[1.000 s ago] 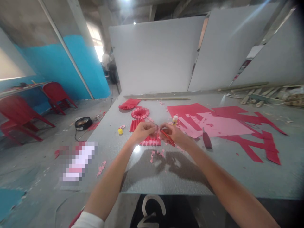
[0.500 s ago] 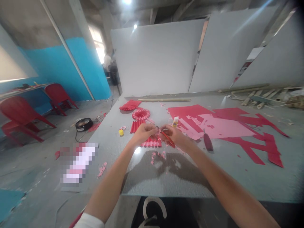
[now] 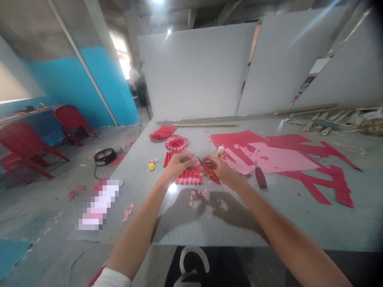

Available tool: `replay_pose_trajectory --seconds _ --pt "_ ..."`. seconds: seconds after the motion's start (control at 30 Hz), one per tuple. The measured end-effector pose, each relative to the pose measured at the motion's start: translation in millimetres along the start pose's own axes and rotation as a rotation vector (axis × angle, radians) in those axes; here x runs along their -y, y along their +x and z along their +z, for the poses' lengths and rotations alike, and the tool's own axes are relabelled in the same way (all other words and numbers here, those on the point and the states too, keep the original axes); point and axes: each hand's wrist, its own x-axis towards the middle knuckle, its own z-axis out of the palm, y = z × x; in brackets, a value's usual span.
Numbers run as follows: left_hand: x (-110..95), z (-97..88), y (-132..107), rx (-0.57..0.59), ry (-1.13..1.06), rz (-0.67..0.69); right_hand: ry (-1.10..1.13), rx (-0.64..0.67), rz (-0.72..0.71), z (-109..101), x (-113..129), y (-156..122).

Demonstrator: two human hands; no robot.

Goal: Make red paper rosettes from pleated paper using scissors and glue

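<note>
My left hand (image 3: 180,164) is closed, with thumb and fingers pinching a small pink paper strip (image 3: 197,166), mostly hidden by the fingers. My right hand (image 3: 218,167) grips orange-handled scissors (image 3: 212,173), their dark tip pointing up and left toward the strip. Beneath the hands lies a pleated red paper piece (image 3: 189,177) with a pink notched edge. Just behind my left hand is another pleated red piece (image 3: 170,158), and farther back a round pleated rosette (image 3: 176,143). Small pink scraps (image 3: 198,195) lie in front of my hands.
A glue stick (image 3: 220,151) stands beyond my right hand; its yellow cap (image 3: 151,166) lies at left. Pink sheet (image 3: 281,157), red sheets (image 3: 239,138) and a dark red-handled tool (image 3: 260,176) lie at right. Bamboo sticks (image 3: 317,122) are at the far right. White panels (image 3: 194,75) back the table.
My hands have drawn slightly apart, and the scissors' dark tip shows more clearly between them. The pleated paper beneath is more exposed. The view has shifted a little.
</note>
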Motion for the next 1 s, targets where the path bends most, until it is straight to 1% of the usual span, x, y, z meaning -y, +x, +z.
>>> replay_pose_trajectory --seconds 0.2,0.33,0.5,0.77,1.0 --pt "-3.2 -1.7 -1.1 0.038 0.039 0.015 0.018 0.032 -0.021 -0.8 -0.6 -0.1" --pt "-2.5 -2.0 -0.8 0.026 0.041 0.014 0.007 0.022 -0.010 -2.1 -4.1 1.7" --pt "0.9 -2.3 0.9 -0.021 0.008 0.005 -0.008 0.032 -0.022 -3.5 -9.1 3.7" --pt "1.0 -1.6 1.6 -0.033 0.009 0.000 0.007 0.035 -0.026 -0.6 -3.0 0.6" --pt "-0.6 -0.2 0.7 -0.042 0.028 0.001 0.019 0.046 -0.013 -0.3 -5.3 0.7"
